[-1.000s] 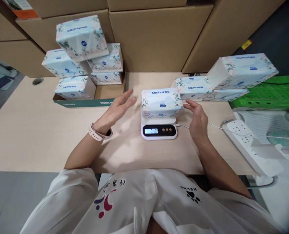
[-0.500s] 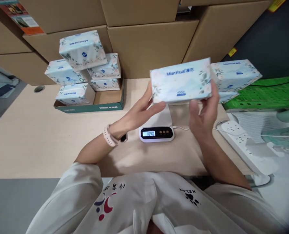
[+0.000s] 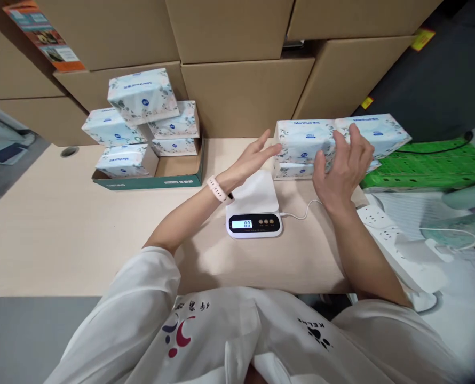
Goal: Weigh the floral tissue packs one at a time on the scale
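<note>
A floral tissue pack (image 3: 303,141) rests on top of another pack (image 3: 293,170) at the right of the table, beside a second upper pack (image 3: 381,133). My left hand (image 3: 255,157) is open, fingers stretched out, its tips at the left end of the first pack. In front of the same pack's right part, my right hand (image 3: 343,165) has its fingers apart and grips nothing; whether it touches the pack I cannot tell. A white digital scale (image 3: 257,194) below the left hand bears no pack, and its lit display reads 0.0.
At the left, several tissue packs (image 3: 143,98) are piled in and above a green-sided carton tray (image 3: 149,182). Cardboard boxes (image 3: 245,96) form a wall behind. On the right are a green plastic crate (image 3: 433,162), a white power strip (image 3: 397,250) and the scale's cable (image 3: 303,216).
The tissue pack held above the scale has moved down and back onto the right stack, and both hands have loosened from it. The scale's reading went from 104.0 to 0.0.
</note>
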A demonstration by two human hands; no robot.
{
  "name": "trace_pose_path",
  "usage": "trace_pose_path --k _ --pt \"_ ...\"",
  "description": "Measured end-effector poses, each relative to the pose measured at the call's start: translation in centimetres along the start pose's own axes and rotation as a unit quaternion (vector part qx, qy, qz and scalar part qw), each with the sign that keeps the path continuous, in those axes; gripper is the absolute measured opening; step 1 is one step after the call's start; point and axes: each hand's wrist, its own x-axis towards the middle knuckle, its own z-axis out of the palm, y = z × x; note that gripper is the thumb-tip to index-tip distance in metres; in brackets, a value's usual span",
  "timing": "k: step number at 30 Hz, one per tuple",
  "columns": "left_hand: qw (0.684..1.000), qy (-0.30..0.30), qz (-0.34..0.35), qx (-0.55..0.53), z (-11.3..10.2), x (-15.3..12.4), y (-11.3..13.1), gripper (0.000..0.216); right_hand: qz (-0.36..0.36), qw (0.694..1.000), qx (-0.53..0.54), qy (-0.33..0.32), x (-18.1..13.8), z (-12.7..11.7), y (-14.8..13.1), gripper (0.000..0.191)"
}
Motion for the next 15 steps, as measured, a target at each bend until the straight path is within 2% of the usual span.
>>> trace_pose_path --k 3,6,8,10,12,13,14,15 --pt "0.995 0.079 0.020 0.050 -3.7 -3.0 0.2 0.067 -0.032 0.998 0.057 0.023 -1.7 -0.1 -2.2 0.043" --pt "0.967 0.209 0.094 0.109 -9.1 -5.3 0.4 0.044 -0.029 0.991 0.120 -0.042 -4.0 0.7 -4.0 0.041" --pt "0.910 0.344 0.134 0.189 -13.4 -6.7 0.9 0.027 -0.018 0.984 0.148 -0.093 -5.4 0.9 -4.9 0.040" --pt "0.818 0.481 0.144 0.280 -17.7 -8.2 1.9 0.019 -0.006 0.977 0.172 -0.123 -6.2 0.6 -5.6 0.040" --pt "0.744 0.579 0.091 0.321 -21.4 -9.8 3.1 0.024 0.024 0.966 0.209 -0.150 -6.3 0.0 -6.4 0.040" --pt "0.726 0.607 0.050 0.319 -22.9 -10.4 3.8 0.027 0.050 0.955 0.239 -0.169 -6.0 -0.4 -7.0 0.040" --pt "0.724 0.620 0.007 0.303 -24.1 -10.9 4.5 0.029 0.079 0.938 0.278 -0.191 -5.6 -0.6 -7.6 0.041" --pt "0.741 0.610 -0.039 0.278 -25.1 -11.2 5.2 0.032 0.109 0.914 0.323 -0.222 -4.9 -0.7 -8.5 0.043"
